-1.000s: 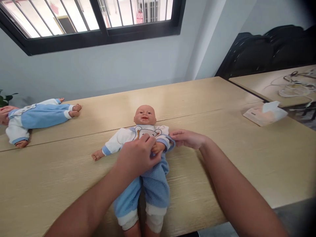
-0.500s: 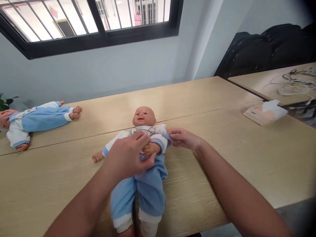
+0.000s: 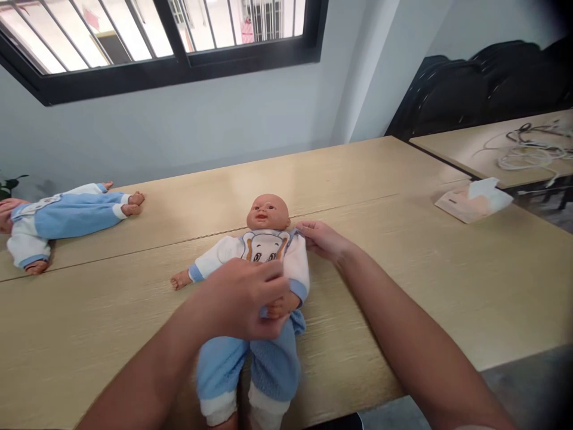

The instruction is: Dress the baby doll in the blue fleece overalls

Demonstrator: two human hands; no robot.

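A baby doll (image 3: 268, 212) lies on its back on the table, dressed in a white top and light blue trousers (image 3: 275, 364) with a bear face bib (image 3: 264, 246). My left hand (image 3: 246, 295) is closed around the doll's forearm near the blue cuff, across its belly; part of the bib is hidden behind it. At the doll's shoulder, on the right of the view, my right hand (image 3: 320, 239) pinches the blue strap of the outfit. The white sleeve (image 3: 296, 266) between both hands is pulled down over the arm.
A second doll (image 3: 80, 215) in similar clothes lies at the left of the wooden table (image 3: 380, 286). To the right stands a tissue pack (image 3: 472, 200). Tangled cables (image 3: 528, 152) lie on another table, with black chairs (image 3: 452, 95) stacked behind.
My right hand has moved up from beside the doll's upper arm to its shoulder, bringing the blue strap along. My left hand, with the doll's forearm, has shifted slightly down and right.
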